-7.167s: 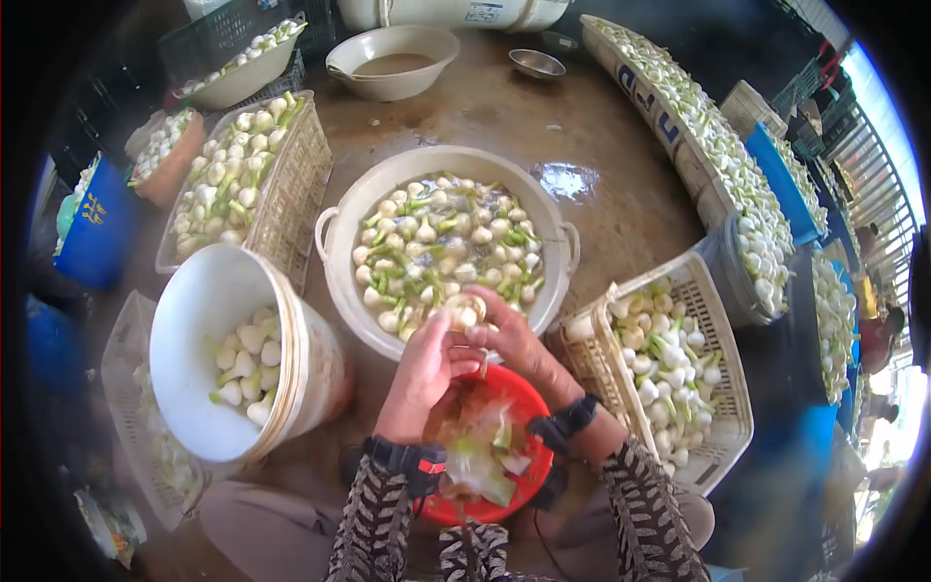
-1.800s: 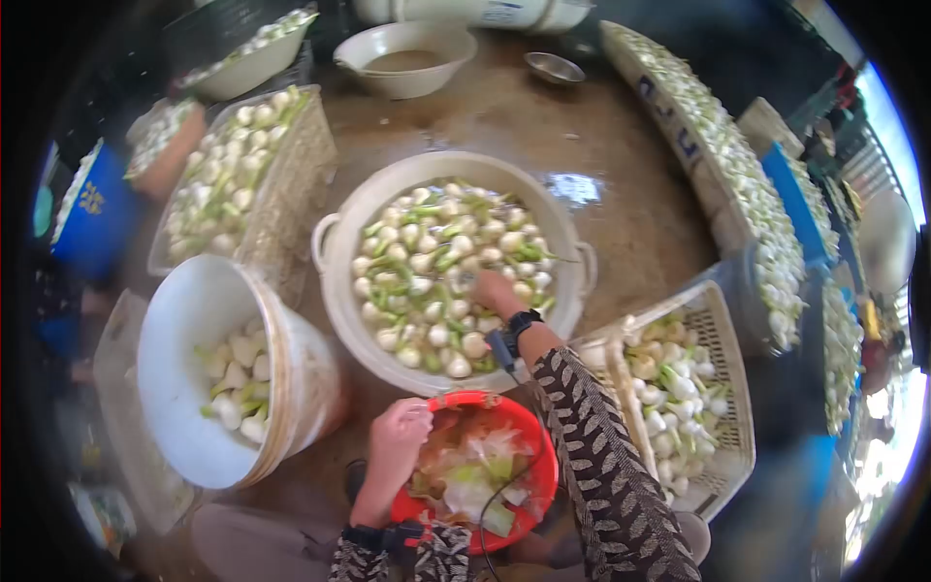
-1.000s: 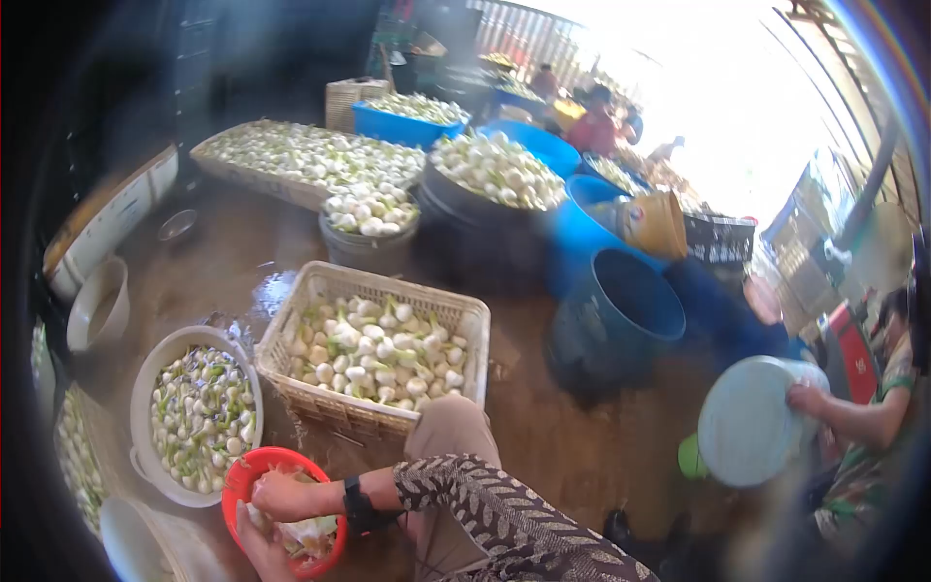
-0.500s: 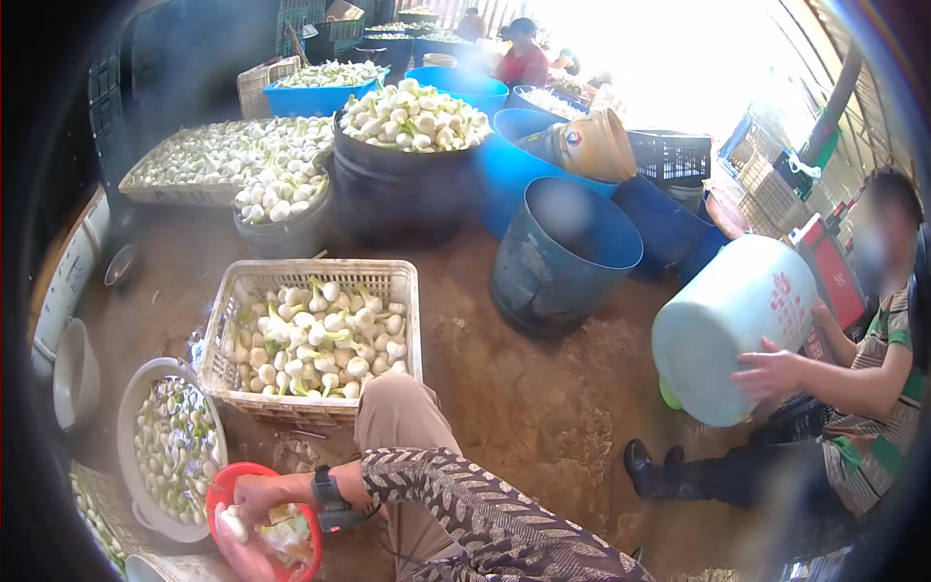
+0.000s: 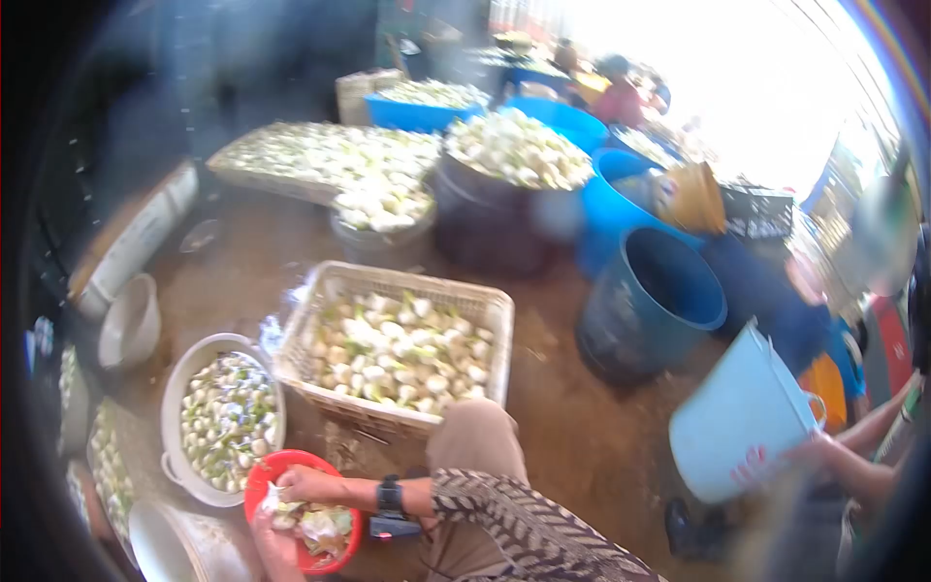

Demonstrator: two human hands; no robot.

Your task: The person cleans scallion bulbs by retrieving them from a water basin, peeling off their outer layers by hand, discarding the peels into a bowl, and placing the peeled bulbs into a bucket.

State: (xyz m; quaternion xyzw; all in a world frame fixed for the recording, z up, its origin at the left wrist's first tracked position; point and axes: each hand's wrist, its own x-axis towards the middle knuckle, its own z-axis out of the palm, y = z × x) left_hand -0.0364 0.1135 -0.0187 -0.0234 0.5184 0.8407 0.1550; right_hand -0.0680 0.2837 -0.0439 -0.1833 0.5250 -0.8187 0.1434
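Over a red basin (image 5: 355,532), my two hands work close together. My right hand (image 5: 308,485), with a dark band at the wrist, is closed with its fingers against a whitish garlic bulb (image 5: 272,499). From below, my left hand (image 5: 275,545) curls around the same bulb; blur hides part of its fingers. Pale peelings (image 5: 325,529) lie in the basin. Just behind it stands a round whitish basin (image 5: 175,468) of small garlic bulbs with green bits. A cream plastic crate (image 5: 499,335) full of white garlic bulbs sits beyond my knee.
At the back, a dark tub (image 5: 490,218), a bucket and a shallow tray hold more bulbs. An upright blue barrel (image 5: 621,325) stands right of the crate. At the right, a person's hands (image 5: 824,456) hold a tilted light-blue bucket (image 5: 732,417). Other people sit far behind.
My view has swung left, so the scene sits further right. My hands stay together over the red basin. The other person's light-blue bucket has turned, its rim now tilted upward.
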